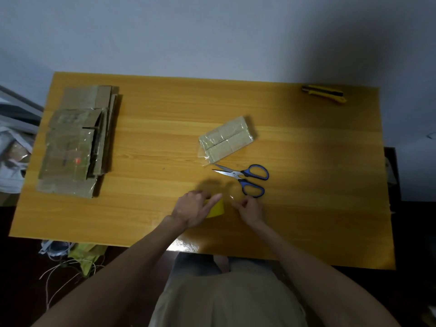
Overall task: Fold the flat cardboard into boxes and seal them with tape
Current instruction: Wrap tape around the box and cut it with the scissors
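Note:
My left hand (194, 207) grips a yellow tape roll (217, 208) near the table's front edge, its fingers curled over the top of the roll. Just to the right, my right hand (250, 208) pinches the clear free end of the tape (232, 198), pulled a short way off the roll. A small folded cardboard box (226, 138) with shiny tape over it lies in the middle of the table. A stack of flat cardboard (77, 140) sits at the left end.
Blue-handled scissors (245, 177) lie open just beyond my right hand. A yellow utility knife (324, 93) rests at the far right corner of the wooden table (318, 173). Bags and cords lie on the floor to the left. A wall stands behind the table.

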